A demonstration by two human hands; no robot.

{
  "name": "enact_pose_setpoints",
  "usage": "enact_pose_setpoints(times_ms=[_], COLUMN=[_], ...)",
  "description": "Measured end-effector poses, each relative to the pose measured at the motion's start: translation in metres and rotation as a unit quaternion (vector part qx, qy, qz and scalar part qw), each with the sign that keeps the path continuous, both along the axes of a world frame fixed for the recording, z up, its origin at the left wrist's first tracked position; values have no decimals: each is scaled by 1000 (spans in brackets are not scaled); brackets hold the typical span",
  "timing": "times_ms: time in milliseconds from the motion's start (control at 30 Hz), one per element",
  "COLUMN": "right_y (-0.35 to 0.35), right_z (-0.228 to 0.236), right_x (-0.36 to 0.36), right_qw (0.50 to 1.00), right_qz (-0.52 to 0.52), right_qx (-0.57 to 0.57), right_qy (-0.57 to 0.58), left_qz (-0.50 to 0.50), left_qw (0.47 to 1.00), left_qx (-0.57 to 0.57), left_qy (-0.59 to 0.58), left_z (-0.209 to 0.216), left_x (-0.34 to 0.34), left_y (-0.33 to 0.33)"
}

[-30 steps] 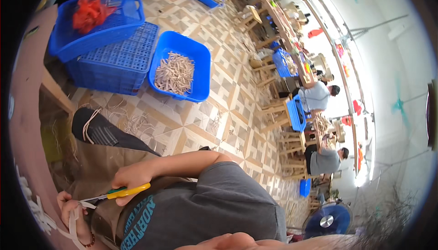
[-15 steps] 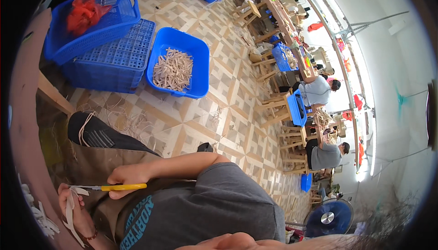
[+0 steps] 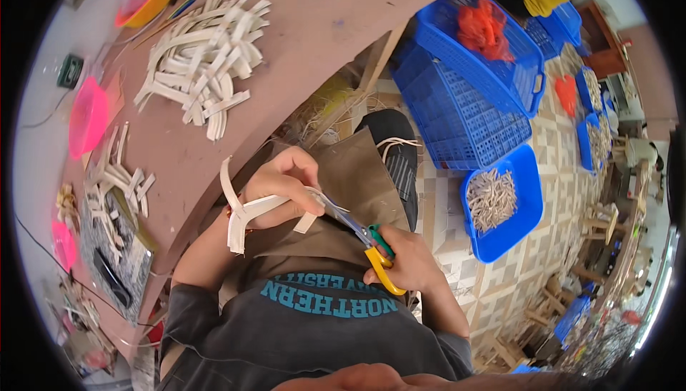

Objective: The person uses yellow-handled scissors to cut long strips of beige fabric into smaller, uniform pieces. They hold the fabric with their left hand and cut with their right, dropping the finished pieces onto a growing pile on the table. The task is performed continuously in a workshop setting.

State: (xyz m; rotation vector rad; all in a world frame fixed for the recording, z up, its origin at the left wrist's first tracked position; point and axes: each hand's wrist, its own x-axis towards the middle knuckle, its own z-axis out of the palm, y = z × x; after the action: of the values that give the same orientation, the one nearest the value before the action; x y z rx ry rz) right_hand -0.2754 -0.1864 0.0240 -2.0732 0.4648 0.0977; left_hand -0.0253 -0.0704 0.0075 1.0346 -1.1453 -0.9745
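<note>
My left hand (image 3: 286, 177) is closed around an off-white strap piece (image 3: 261, 211) with several arms, pinching one end over my lap. In my right hand (image 3: 407, 259) are scissors (image 3: 348, 222) with one yellow and one green handle loop. The scissor blades point up and left, and their tips reach the strap end by my left fingertips. Whether the blades touch the strap, I cannot tell. A brown apron (image 3: 350, 177) covers my lap beneath both hands. To the left, a heap of similar off-white strap pieces (image 3: 207, 62) lies on the pinkish-brown table (image 3: 321, 41).
More strap pieces (image 3: 118, 180) lie nearer on the table, beside a grey board (image 3: 128, 262) and pink bowls (image 3: 89, 116). At right stand stacked blue crates (image 3: 464, 98) holding red plastic bags (image 3: 486, 30). A blue tub (image 3: 525, 198) of strips sits on the tiled floor.
The view has swung left, bringing the table and its strap heap into sight. The scissors and strap stay in my hands; the scissors' green handle loop now shows.
</note>
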Motion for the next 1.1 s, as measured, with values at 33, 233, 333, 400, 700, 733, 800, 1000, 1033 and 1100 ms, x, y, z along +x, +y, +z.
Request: enact_pose_setpoints(times_ms=[33,233,333,400,700,733,800,1000,1033,1100], right_y=[0,-3,0,2,7,7,6,8,9,8], right_z=[2,12,11,9,8,8,6,0,-1,0], right_x=[0,6,10,12,19,19,19,17,17,16], right_qw=[1000,993,989,988,989,989,990,996,997,999], right_qz=[-8,5,-2,-2,-18,-15,-10,-9,-9,4], right_qx=[-29,-119,-144,-152,-146,-145,-136,-85,-74,-52], right_qy=[5,17,-18,-27,-29,-27,-32,-24,-18,12], left_qz=[-1,-15,-16,-20,-26,-25,-23,-8,-9,-10], left_qw=[1000,999,999,999,999,1000,999,997,997,997], left_qx=[-9,-37,-41,-39,-15,-10,-1,-5,-3,1], left_qy=[-5,-3,-18,-25,-10,6,38,77,75,71], left_z=[-3,-7,-10,-10,-12,-13,-14,-17,-16,-16], left_x=[1,0,3,6,9,9,7,2,2,3], left_y=[3,12,15,16,16,16,18,16,16,15])
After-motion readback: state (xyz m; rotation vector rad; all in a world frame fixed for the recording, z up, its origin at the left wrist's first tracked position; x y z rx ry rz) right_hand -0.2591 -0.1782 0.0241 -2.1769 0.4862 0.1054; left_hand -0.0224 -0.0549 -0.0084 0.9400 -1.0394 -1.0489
